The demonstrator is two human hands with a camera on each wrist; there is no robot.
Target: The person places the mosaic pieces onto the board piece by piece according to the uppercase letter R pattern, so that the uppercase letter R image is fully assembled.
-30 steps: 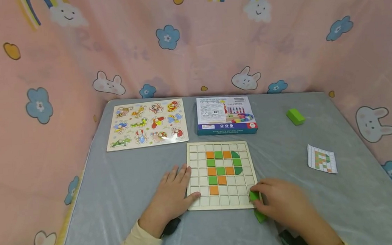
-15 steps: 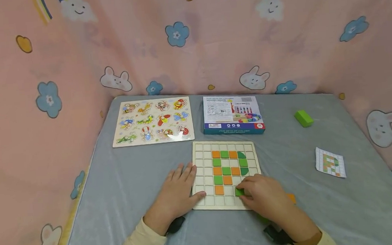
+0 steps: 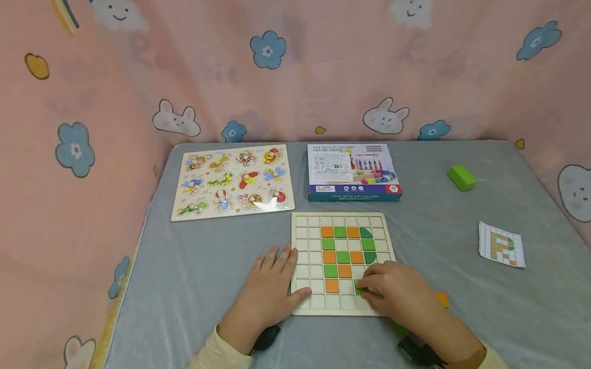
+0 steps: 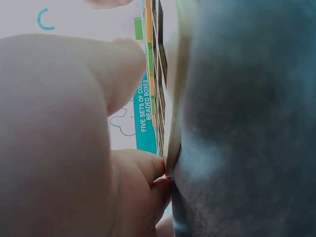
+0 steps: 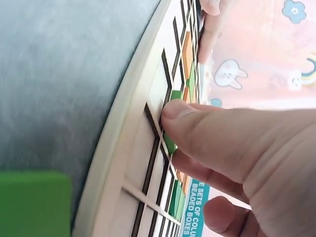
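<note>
A pale wooden grid board (image 3: 316, 303) bears orange and green square blocks and two dark green rounded pieces. They form a P-like shape with a diagonal leg beginning. My left hand (image 3: 263, 289) rests at the board's left edge, fingers straight and spread, thumb lying over the lower left squares. Over the lower right part, my right hand (image 3: 403, 291) pinches a green block (image 3: 357, 286) between thumb and fingers. In the right wrist view that green block (image 5: 170, 142) sits down in a grid square under the thumb, mostly covered.
An orange block (image 3: 441, 299) and a green block (image 3: 400, 330) lie partly hidden by the right forearm. A pattern card (image 3: 501, 245) and another green block (image 3: 462, 178) lie to the right. Behind the board are an insect puzzle (image 3: 231, 183) and a beaded-boxes carton (image 3: 352, 172).
My right hand has carried the green block from the board's lower right edge leftward to a square in the grid. The left hand stays at the edge. The head view has shifted slightly.
</note>
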